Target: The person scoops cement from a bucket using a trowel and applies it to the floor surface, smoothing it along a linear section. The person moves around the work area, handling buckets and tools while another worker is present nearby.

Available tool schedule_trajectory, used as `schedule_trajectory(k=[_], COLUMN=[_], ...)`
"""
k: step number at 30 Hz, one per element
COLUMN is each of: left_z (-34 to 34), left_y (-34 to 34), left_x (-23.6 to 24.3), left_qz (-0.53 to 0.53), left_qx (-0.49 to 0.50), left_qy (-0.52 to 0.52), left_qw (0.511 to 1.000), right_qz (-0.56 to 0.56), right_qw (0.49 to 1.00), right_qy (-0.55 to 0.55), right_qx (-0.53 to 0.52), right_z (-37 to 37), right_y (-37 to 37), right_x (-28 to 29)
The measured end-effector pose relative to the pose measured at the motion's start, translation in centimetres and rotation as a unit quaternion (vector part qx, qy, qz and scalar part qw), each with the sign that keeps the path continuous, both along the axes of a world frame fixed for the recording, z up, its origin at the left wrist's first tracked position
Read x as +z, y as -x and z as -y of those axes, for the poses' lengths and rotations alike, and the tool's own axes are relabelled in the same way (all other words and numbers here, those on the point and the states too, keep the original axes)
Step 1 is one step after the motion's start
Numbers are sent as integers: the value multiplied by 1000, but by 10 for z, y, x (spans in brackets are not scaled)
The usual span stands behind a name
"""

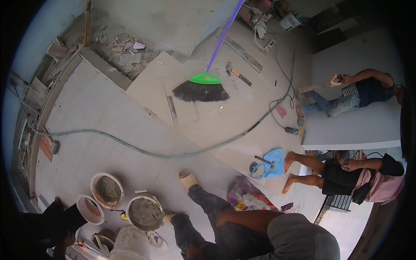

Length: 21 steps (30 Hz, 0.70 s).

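Note:
My right hand (223,217) rests on my dark trouser leg (201,197), below my grey-sleeved arm; its fingers are hard to make out. Low at the bottom edge, my left hand (194,250) is partly visible against the other leg, fingers unclear. Left of my sandalled feet (187,177) are a bucket of grey mortar (145,212), a second one (108,190), a smaller pail (93,203), a pale upturned bucket (128,245) and a yellow tape measure (124,216). A crumpled colourful sack (245,195) lies just right of my legs.
A hose (164,154) crosses the tiles. Beyond lie a broom (200,90), hammer (238,74), corded tool (291,130), blue cloth (271,164) and rubble (130,58). Two co-workers (368,91) (346,173) are at the right, another dark-clothed person (52,225) at lower left.

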<state>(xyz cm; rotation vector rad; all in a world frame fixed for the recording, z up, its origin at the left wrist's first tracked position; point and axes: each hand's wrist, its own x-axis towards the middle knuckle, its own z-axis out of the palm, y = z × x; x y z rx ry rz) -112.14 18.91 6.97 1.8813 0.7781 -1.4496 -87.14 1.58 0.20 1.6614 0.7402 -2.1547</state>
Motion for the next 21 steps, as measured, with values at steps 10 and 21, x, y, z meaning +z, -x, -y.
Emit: schedule_trajectory(k=[10, 21], left_z=[36, 43], left_y=[99, 106], left_x=[-75, -78], left_qz=[53, 31], left_qx=[293, 371], left_qy=[-21, 27], left_qw=[955, 928], right_qz=[59, 34], right_qw=[996, 996], right_qy=[73, 44], right_qx=[9, 72], right_z=[-58, -41], right_y=[-15, 15], right_x=[63, 28])
